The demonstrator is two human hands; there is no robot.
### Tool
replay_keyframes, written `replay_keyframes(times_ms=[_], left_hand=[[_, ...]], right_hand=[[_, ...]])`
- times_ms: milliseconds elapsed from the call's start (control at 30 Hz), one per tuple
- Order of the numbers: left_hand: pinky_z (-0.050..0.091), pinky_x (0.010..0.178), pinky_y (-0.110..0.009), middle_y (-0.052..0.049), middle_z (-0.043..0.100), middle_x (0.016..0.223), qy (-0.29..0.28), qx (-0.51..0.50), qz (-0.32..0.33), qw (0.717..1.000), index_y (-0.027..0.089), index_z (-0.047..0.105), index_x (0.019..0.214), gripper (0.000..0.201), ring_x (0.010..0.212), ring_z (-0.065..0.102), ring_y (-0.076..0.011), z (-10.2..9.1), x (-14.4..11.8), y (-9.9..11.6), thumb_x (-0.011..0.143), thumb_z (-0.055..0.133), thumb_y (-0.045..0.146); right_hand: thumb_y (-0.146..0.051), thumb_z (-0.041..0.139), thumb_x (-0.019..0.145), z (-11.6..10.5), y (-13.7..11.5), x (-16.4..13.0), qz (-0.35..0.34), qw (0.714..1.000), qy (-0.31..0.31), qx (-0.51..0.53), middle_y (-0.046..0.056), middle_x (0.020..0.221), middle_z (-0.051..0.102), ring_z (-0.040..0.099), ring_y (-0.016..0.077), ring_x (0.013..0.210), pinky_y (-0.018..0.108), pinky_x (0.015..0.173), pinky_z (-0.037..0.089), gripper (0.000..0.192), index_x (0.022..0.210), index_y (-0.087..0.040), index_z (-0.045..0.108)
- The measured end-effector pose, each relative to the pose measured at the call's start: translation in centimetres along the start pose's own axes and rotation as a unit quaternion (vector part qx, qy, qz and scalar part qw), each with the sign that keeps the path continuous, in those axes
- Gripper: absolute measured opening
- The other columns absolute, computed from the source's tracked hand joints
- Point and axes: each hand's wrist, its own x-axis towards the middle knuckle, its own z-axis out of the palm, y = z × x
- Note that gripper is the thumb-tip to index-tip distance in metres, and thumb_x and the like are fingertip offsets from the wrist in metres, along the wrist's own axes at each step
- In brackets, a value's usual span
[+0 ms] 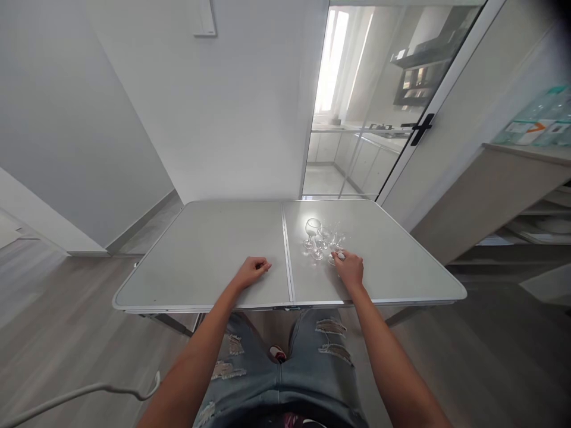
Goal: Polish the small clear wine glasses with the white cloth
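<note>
Several clear stemmed glasses stand close together on the right half of the folding table (200, 238). The leftmost wine glass (313, 226) is upright, with a rounded bowl. My right hand (351, 268) is at the near right side of the group, its fingers pinched at the lower part of a wine glass (332, 259). That glass is partly hidden by my fingers, and its outline blends into the others. Left of the table's centre seam, my left hand (252, 271) rests on the tabletop in a loose fist, holding nothing.
A metal seam (286, 255) divides the tabletop. Behind it are a white wall (232, 119) and a glass door (357, 107) with a black handle (422, 129). Bottles (539, 122) stand on a shelf unit at right. A white cable (98, 387) hangs at lower left.
</note>
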Motion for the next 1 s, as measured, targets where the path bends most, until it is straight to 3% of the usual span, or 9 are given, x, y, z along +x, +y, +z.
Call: replay_keyframes(times_ms=[567, 667, 800, 900, 967, 1000], left_hand=[[0.026, 0.059, -0.024, 0.004, 0.043, 0.06, -0.002, 0.012, 0.009, 1.0, 0.014, 0.056, 0.066, 0.041, 0.06, 0.035, -0.0093, 0.1, 0.1, -0.7, 0.091, 0.051, 0.046], [0.026, 0.058, -0.024, 0.005, 0.04, 0.06, -0.002, 0.011, 0.008, 1.0, 0.015, 0.054, 0.065, 0.041, 0.06, 0.034, -0.0093, 0.1, 0.2, -0.7, 0.09, 0.051, 0.048], [0.025, 0.058, -0.024, 0.005, 0.037, 0.059, 0.002, 0.008, 0.005, 1.0, 0.016, 0.05, 0.063, 0.044, 0.059, 0.032, -0.0092, 0.1, 0.1, -0.5, 0.09, 0.05, 0.05], [0.024, 0.058, -0.024, 0.005, 0.033, 0.06, 0.002, 0.005, 0.007, 1.0, 0.017, 0.045, 0.061, 0.045, 0.059, 0.029, -0.0092, 0.1, 0.1, -0.4, 0.089, 0.051, 0.051], [0.023, 0.058, -0.024, 0.005, 0.031, 0.06, 0.001, 0.0, 0.009, 1.0, 0.017, 0.042, 0.061, 0.045, 0.06, 0.028, -0.0092, 0.1, 0.1, -0.4, 0.089, 0.051, 0.05], [0.022, 0.057, -0.024, 0.005, 0.029, 0.06, 0.002, -0.002, 0.01, 1.0, 0.017, 0.039, 0.06, 0.045, 0.059, 0.027, -0.0092, 0.1, 0.2, -0.5, 0.089, 0.051, 0.05]], right_hand=[[-0.051, 0.058, 0.086, 1.4, -0.5, 1.5, 0.041, 0.999, -0.013, -0.029, 0.015, 0.092, 0.076, 0.07, 0.0299, 0.087, 0.033, 0.07, 0.047, 0.04, 0.105, -0.021, 0.077], [-0.053, 0.066, 0.08, 1.0, -0.4, 1.2, 0.045, 0.999, -0.015, -0.015, 0.013, 0.092, 0.076, 0.069, 0.0293, 0.086, 0.031, 0.067, 0.044, 0.046, 0.114, -0.021, 0.072], [-0.055, 0.07, 0.078, 0.1, -0.3, -0.7, 0.052, 0.998, 0.037, 0.005, 0.011, 0.088, 0.074, 0.067, 0.0263, 0.078, 0.029, 0.063, 0.038, 0.057, 0.12, -0.019, 0.063], [-0.049, 0.054, 0.092, -0.2, -1.3, -2.9, -0.019, 0.994, 0.109, 0.002, 0.009, 0.085, 0.071, 0.063, 0.0229, 0.075, 0.03, 0.068, 0.037, 0.033, 0.1, -0.019, 0.064], [-0.038, 0.044, 0.098, 0.1, -3.1, -4.3, -0.11, 0.987, 0.116, 0.009, 0.008, 0.081, 0.069, 0.062, 0.0207, 0.077, 0.029, 0.074, 0.037, 0.029, 0.086, -0.019, 0.063], [-0.034, 0.043, 0.099, 0.5, -4.2, -4.9, -0.174, 0.98, 0.09, 0.014, 0.007, 0.081, 0.069, 0.062, 0.0198, 0.08, 0.028, 0.077, 0.037, 0.029, 0.082, -0.02, 0.063]])
